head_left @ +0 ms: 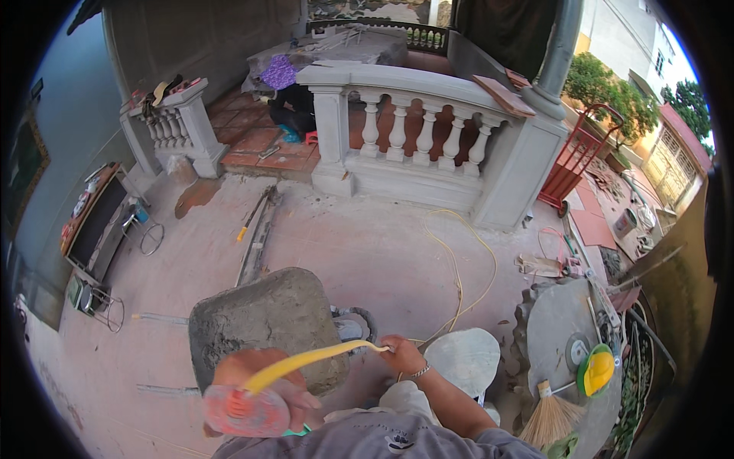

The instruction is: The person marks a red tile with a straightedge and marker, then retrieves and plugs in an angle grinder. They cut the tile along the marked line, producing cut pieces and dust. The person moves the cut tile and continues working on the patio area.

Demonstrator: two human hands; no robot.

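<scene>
The left hand (pixel 238 369) grips a red tape measure (pixel 246 411); the right hand (pixel 404 357) pinches its yellow blade (pixel 312 358), stretched between both hands above a grey wheelbarrow (pixel 200 325) just beyond the left hand

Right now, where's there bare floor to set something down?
Bare pale-pink floor lies between the grey mortar-filled wheelbarrow and pale grey balustrade, left of the thin yellow cable; more lies left of the yellow-handled tool. Crowded: the round grey scalloped tabletop, with straw broom and yellow-green hard hat; your yellow tape crosses before the wheelbarrow.
</scene>
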